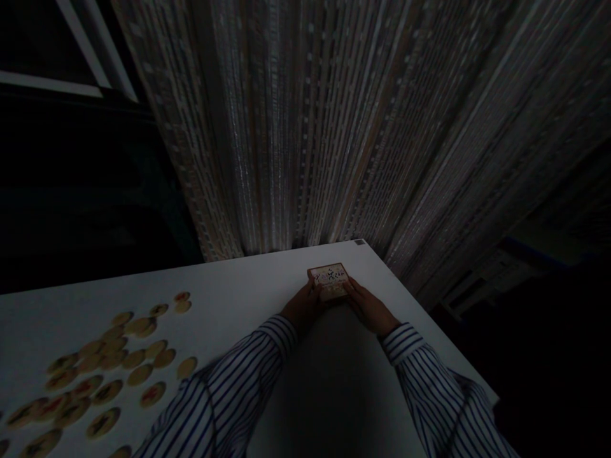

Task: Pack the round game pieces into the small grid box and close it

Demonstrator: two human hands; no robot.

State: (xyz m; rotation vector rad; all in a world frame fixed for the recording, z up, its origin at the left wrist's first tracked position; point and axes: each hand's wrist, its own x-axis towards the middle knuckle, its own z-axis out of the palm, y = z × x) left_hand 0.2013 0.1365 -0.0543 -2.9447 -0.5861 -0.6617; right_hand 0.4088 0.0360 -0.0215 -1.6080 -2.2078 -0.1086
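A small square box [329,278] with a printed tan lid rests on the white table [248,280] near its far right corner. My left hand [303,305] grips the box's left side with fingers curled round it. My right hand [370,308] holds the right side the same way. Both arms wear blue-and-white striped sleeves. The scene is very dim.
Several round tan wooden discs [105,366] with red or dark marks lie scattered over the left part of the table. A tall pleated curtain [334,127] hangs right behind the table's far edge. The table's right edge [429,312] drops into darkness.
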